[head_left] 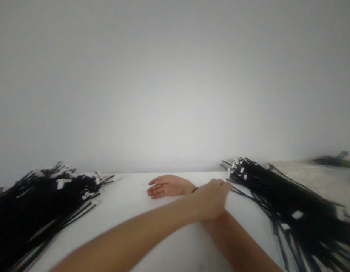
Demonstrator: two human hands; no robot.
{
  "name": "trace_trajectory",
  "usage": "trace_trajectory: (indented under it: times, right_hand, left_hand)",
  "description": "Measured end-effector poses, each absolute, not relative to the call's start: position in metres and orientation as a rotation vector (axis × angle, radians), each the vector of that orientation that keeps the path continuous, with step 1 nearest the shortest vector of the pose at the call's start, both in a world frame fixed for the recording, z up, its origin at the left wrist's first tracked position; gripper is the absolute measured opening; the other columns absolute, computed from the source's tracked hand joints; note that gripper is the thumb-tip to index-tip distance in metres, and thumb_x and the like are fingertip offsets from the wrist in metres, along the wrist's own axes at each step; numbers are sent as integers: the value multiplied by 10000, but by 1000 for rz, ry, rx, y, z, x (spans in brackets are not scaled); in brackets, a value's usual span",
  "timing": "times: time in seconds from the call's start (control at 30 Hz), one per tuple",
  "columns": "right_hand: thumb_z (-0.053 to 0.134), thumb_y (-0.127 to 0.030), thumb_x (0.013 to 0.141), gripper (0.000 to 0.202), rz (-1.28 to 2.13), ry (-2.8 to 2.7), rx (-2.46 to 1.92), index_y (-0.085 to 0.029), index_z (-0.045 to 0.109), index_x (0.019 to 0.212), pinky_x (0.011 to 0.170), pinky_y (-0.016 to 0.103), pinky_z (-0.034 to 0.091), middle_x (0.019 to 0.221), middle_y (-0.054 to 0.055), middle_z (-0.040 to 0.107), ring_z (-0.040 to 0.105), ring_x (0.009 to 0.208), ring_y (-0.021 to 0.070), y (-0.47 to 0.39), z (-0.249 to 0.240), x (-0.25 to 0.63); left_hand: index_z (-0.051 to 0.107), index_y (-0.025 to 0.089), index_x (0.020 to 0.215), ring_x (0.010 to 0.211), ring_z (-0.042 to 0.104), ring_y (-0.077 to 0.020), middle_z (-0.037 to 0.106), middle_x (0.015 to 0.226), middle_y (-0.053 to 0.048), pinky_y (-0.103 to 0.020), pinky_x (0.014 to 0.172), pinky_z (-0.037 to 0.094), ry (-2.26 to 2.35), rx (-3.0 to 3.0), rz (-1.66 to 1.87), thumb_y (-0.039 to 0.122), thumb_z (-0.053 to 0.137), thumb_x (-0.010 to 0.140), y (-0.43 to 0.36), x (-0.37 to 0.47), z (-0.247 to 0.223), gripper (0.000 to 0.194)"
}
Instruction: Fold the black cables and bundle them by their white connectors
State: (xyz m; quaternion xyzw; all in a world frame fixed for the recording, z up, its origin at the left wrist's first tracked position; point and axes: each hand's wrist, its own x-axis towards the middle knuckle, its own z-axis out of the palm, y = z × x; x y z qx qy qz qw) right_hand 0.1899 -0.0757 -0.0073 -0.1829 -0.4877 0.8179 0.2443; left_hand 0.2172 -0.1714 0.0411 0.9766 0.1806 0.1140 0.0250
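My left hand [214, 198] reaches in from the lower left and lies across my right forearm [234, 241] just below the wrist. Its fingers are curled closed over the arm; their tips are partly hidden and a little blurred. My right hand [166, 187] points left beyond it, palm showing, fingers stretched and slightly apart, with nothing in it. A thin dark band [195, 190] shows at the right wrist. Nearest to the left hand on the right is a bundle of black cables [259, 181] with white tags or connectors at its ends.
A second heap of black cables [30, 211] with white ends fills the left side of the white table [121, 200]. Clear plastic wrapping [327, 181] lies at the far right, with a dark object [335, 159] behind it. A plain pale wall [175, 83] stands behind the table.
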Motion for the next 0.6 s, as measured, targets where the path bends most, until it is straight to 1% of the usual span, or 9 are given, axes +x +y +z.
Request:
trace_trajectory:
  times: [0.13,0.23,0.33,0.43,0.5,0.57,0.6]
  right_hand:
    - [618,-234,676,335,2286,-1321,-387,-85,531,963,919,413,294,890,115,599,559,906,197,-70,-8,200]
    - [616,-241,677,325,2239,-1257,-438,-90,532,952,918,428,289,905,114,597,561,894,199,-61,-8,217]
    - [615,-229,683,327,2166,-1178,-463,-105,523,971,917,428,296,935,110,587,555,896,188,-52,-9,235]
    - [607,-229,696,335,2129,-1120,-489,-128,511,1000,912,425,310,961,101,574,550,895,172,-46,-11,247]
    - [606,-234,698,343,2119,-1108,-484,-137,505,1011,908,426,318,960,95,570,553,874,162,-44,-11,251]
    - [606,-234,697,350,2112,-1119,-474,-136,500,1017,907,429,319,947,95,571,555,854,156,-44,-11,252]
    - [609,-232,694,355,2111,-1123,-472,-134,498,1016,907,431,319,940,95,572,556,851,158,-44,-10,252]
  left_hand:
    - [380,99,1120,949,466,-229,477,1040,-157,-335,768,425,565,2945,582,278,444,767,-157,282,26,401]
    - [437,99,1042,962,464,-272,489,1039,-164,-381,751,428,420,3092,494,280,473,737,-146,314,17,356]
    - [481,106,974,949,486,-259,532,1003,-149,-373,756,427,314,3134,439,291,411,783,-136,328,12,275]
    - [519,116,905,901,523,-246,569,940,-140,-359,719,438,387,3083,387,317,331,824,-125,333,11,287]
    - [537,128,873,895,530,-249,578,924,-131,-349,704,440,394,3104,360,318,392,799,-119,336,11,250]
    - [544,144,852,893,534,-237,584,912,-114,-329,705,436,360,3152,349,271,464,761,-116,338,10,176]
    - [544,150,847,881,540,-227,587,900,-106,-320,700,434,347,3168,352,242,467,757,-115,338,10,150]
